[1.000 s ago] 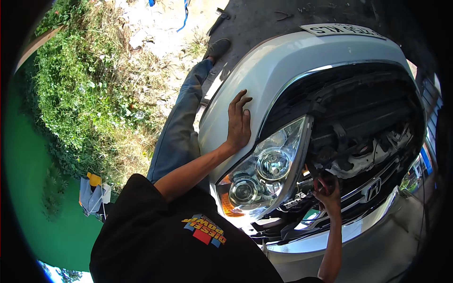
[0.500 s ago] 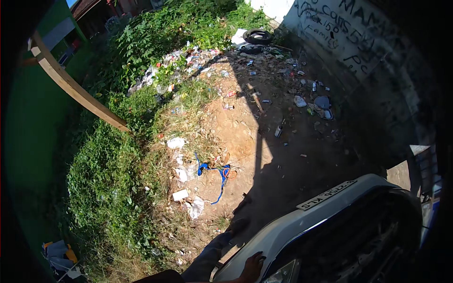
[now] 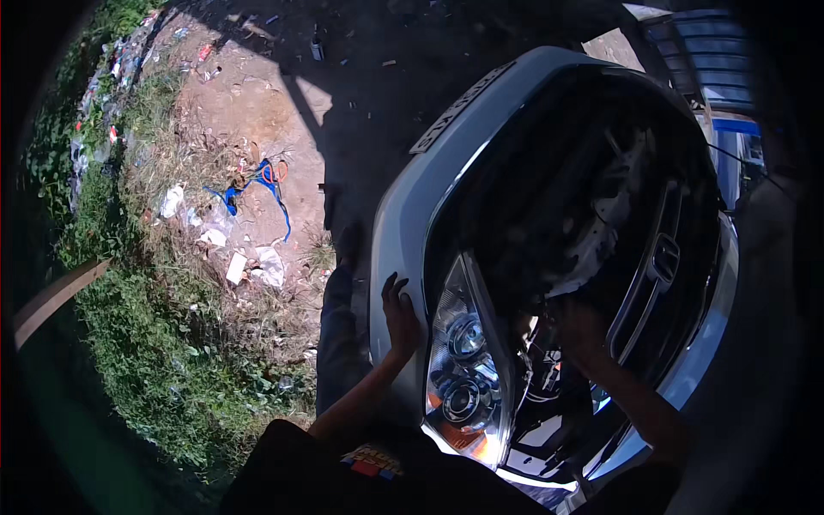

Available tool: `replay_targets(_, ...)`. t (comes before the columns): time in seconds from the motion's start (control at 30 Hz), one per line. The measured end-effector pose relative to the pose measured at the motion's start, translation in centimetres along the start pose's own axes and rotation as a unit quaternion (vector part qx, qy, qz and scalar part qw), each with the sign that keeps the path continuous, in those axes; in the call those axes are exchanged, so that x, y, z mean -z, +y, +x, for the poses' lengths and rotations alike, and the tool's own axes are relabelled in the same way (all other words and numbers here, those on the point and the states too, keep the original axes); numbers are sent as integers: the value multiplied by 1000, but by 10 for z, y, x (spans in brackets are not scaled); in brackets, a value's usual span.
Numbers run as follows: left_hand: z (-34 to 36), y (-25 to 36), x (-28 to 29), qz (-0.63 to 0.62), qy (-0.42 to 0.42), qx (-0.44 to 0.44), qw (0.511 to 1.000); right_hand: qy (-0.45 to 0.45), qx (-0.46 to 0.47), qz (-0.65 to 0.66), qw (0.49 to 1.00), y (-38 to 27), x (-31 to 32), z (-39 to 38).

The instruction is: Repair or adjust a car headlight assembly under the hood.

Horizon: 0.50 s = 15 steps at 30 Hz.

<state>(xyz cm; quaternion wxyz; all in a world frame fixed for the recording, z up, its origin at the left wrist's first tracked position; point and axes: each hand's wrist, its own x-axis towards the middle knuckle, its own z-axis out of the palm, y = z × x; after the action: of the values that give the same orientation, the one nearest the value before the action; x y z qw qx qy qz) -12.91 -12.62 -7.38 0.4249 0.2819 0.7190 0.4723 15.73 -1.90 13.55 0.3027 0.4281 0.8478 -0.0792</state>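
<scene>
Beside the front corner of a silver car, the person's left hand (image 3: 400, 316) lies flat with fingers spread on the bumper (image 3: 395, 223), just left of the headlight (image 3: 463, 365). That hand grips nothing; it only presses on the painted panel. The right hand (image 3: 577, 330) reaches into the dark gap between the headlight and the grille (image 3: 663, 262), deep in shadow, and I cannot tell whether its fingers are closed on anything. The two hands sit apart, with the headlight between them. Left of the car, bare dirt carries scattered litter and a blue strap (image 3: 257, 184), with grass (image 3: 146, 360) lower down.
</scene>
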Motion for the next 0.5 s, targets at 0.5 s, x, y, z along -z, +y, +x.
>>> replay_targets(0.5,-40,-215,160,271,-18,107,956,-98,-73,-130,984,-11,-3,-20)
